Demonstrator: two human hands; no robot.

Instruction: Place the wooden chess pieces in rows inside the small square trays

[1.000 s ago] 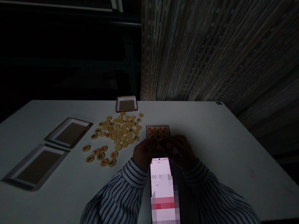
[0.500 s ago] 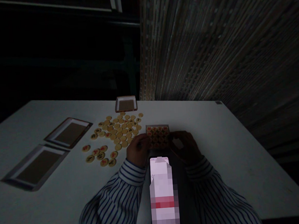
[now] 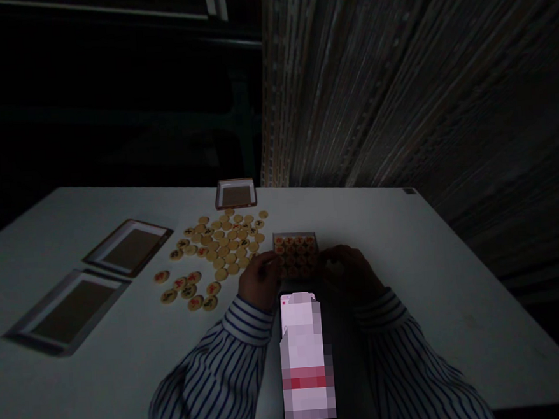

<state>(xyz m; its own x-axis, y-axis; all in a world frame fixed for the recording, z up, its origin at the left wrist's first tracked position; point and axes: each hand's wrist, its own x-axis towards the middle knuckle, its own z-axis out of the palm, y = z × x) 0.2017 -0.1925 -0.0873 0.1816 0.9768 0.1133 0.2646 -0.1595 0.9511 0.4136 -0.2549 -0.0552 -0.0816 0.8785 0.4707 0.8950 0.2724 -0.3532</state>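
A small box (image 3: 296, 253) filled with round wooden game pieces sits on the white table (image 3: 432, 275). My left hand (image 3: 258, 281) rests with curled fingers against the box's left side. On the right side my right hand (image 3: 353, 271) touches it in the same way. The light is dim, so I cannot make out the fingertips. Several loose pale discs (image 3: 224, 242) with red or black marks lie spread to the left of the box. A lit phone (image 3: 305, 354) lies between my striped sleeves, just below the box.
Two flat rectangular trays (image 3: 129, 247) (image 3: 69, 311) lie at the left of the table. A small empty box part (image 3: 235, 194) stands behind the discs. A dark striped wall rises at the back right. The room is very dark.
Both hands moved apart from above the phone's top edge and forward to the two sides of the box, uncovering its pieces. The phone's timer digits are now blurred out.
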